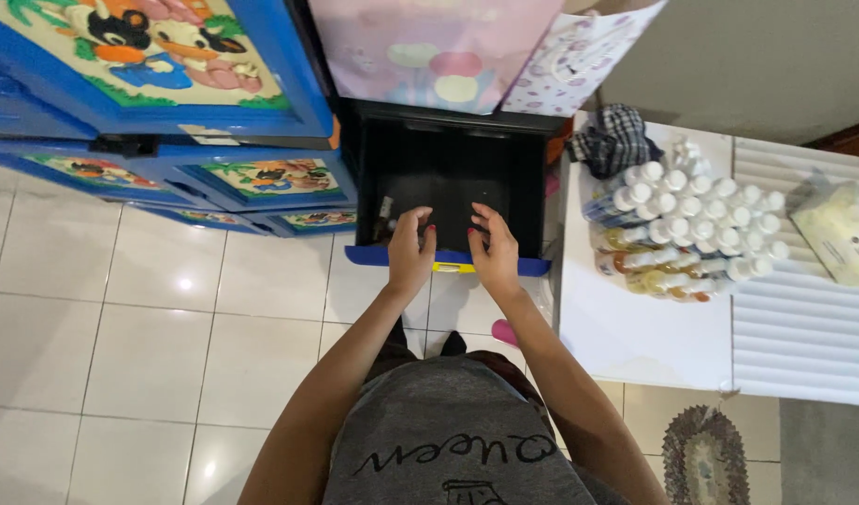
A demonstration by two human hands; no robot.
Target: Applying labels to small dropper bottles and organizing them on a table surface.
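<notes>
The open drawer (448, 182) looked like moulded plastic, matt black inside, with a smooth blue front lip under the left hand (409, 254) and right hand (496, 252). The cabinet (158, 84) beside it had glossy blue plastic fronts with printed cartoon panels. The floor tiles (102, 318) were glazed ceramic and threw back lamp glare. The small bottles (686, 229) seemed to be clear plastic with smooth white caps. The checked rag (614, 138) was soft woven cloth. The grey shirt (448, 430) was matt knit.
</notes>
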